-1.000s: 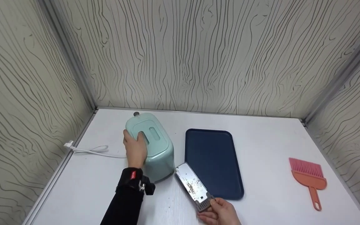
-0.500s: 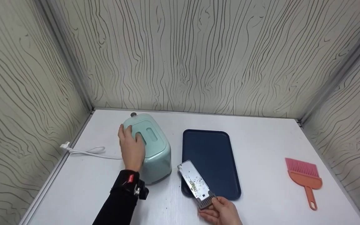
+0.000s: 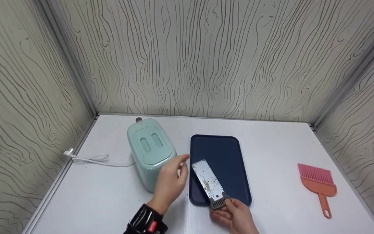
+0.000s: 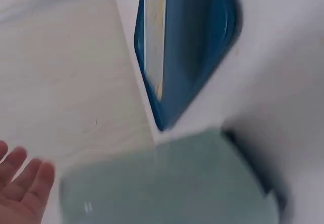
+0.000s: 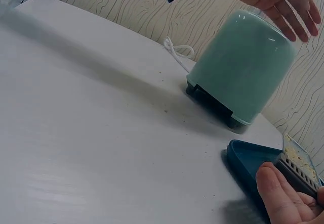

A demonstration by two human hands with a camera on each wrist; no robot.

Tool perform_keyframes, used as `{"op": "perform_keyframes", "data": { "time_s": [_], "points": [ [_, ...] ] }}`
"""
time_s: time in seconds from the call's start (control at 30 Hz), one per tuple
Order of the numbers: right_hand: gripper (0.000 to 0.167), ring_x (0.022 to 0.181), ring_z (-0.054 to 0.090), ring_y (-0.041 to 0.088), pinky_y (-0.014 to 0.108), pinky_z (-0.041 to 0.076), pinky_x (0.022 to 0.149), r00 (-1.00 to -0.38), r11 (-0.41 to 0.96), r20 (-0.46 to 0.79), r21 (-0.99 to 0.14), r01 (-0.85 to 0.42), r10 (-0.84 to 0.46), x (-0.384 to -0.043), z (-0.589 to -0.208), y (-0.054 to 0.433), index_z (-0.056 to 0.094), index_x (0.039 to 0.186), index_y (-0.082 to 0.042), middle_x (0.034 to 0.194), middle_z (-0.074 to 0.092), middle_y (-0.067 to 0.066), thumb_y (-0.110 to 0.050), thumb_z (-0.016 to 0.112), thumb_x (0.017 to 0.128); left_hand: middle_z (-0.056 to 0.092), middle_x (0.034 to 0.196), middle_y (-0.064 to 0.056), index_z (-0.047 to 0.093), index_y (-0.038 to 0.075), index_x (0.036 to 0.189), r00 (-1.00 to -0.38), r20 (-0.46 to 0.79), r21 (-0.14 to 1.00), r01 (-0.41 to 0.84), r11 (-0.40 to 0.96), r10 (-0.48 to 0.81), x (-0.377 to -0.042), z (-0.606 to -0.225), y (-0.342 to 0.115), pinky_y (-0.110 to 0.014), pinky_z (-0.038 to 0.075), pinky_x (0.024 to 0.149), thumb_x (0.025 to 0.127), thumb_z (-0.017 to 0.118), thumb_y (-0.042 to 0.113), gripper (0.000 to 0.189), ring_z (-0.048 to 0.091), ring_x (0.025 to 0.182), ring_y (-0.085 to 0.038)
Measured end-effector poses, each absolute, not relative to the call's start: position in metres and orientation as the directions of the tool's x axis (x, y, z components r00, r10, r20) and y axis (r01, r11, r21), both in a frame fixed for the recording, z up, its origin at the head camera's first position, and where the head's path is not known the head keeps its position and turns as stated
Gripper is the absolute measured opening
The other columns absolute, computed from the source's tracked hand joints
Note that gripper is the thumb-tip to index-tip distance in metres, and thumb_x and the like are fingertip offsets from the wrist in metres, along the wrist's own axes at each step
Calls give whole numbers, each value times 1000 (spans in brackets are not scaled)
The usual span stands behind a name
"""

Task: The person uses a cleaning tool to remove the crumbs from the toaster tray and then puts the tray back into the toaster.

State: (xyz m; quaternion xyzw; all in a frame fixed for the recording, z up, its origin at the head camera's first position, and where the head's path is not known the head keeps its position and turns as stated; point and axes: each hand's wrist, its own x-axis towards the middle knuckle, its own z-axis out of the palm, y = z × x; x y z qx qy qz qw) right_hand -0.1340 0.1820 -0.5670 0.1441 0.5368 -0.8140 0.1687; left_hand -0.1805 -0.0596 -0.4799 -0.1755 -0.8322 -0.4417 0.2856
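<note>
My right hand (image 3: 235, 216) pinches the grey slotted end of a metal crumb tray (image 3: 207, 178) between thumb and fingers. Yellowish crumbs lie scattered over the crumb tray, which hangs over the left part of a dark blue serving tray (image 3: 219, 152). To the left stands a mint green toaster (image 3: 151, 143) with a lid that has two long recesses. My left hand (image 3: 172, 178) is in the air in front of the toaster's near right corner, fingers loosely bent and holding nothing. In the right wrist view the left hand's fingers (image 5: 296, 11) hang relaxed beside the toaster's top.
A white power cord with plug (image 3: 89, 158) trails left from the toaster. At the right lies an orange brush with pink bristles (image 3: 318, 183). Small crumbs (image 5: 166, 111) dot the white table (image 3: 278, 162). Patterned walls (image 3: 187, 58) enclose the back and sides.
My left hand has let go of the toaster's top and moved right and nearer. My right hand has brought the crumb tray slightly right and farther over the blue serving tray.
</note>
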Motion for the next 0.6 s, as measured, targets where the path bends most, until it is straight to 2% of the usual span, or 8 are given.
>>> {"op": "perform_keyframes", "data": {
  "time_s": [0.13, 0.23, 0.3, 0.4, 0.5, 0.6],
  "points": [
    [31, 90, 76, 25, 41, 61, 84, -909, -343, -408, -843, 413, -91, -138, -562, 184, 36, 125, 16, 94, 74, 15, -12, 34, 112, 76, 100, -2, 74, 7, 112, -913, 390, 782, 395, 481, 115, -166, -498, -37, -26, 58, 74, 96, 63, 7, 19, 69, 85, -10],
    [31, 90, 76, 25, 38, 62, 81, -906, -335, -418, -847, 412, -57, -140, -560, 183, 37, 126, 14, 94, 75, 14, -14, 35, 112, 72, 85, 4, 75, 11, 101, -972, 171, 870, 226, 438, 163, -159, -511, -24, -27, 55, 66, 96, 64, 17, 13, 65, 73, -7],
    [32, 90, 76, 24, 37, 62, 80, -903, -331, -428, -848, 415, -36, -141, -559, 183, 36, 128, 12, 95, 75, 14, -15, 35, 112, 65, 74, 5, 72, 11, 93, -982, 35, 913, 107, 394, 186, -157, -519, -16, -26, 51, 54, 97, 65, 23, 14, 59, 61, -7],
    [33, 91, 76, 24, 37, 62, 81, -897, -343, -441, -841, 418, -13, -142, -557, 182, 35, 130, 12, 95, 74, 14, -16, 35, 112, 62, 68, 2, 67, 12, 86, -971, -122, 938, -45, 344, 207, -152, -530, -6, -28, 48, 42, 97, 65, 32, 23, 57, 51, -12],
    [33, 92, 76, 23, 38, 61, 83, -896, -353, -444, -837, 418, -9, -144, -556, 181, 34, 132, 11, 96, 72, 14, -16, 35, 112, 63, 67, -2, 65, 12, 84, -956, -200, 939, -124, 321, 214, -149, -539, 3, -28, 48, 39, 97, 66, 39, 30, 58, 51, -15],
    [33, 93, 75, 23, 37, 61, 85, -899, -352, -439, -841, 411, 0, -144, -556, 181, 34, 132, 11, 96, 71, 14, -16, 35, 112, 64, 68, -4, 64, 11, 84, -953, -221, 942, -152, 299, 209, -147, -544, 11, -28, 47, 38, 97, 66, 40, 32, 56, 49, -14]
  ]
}}
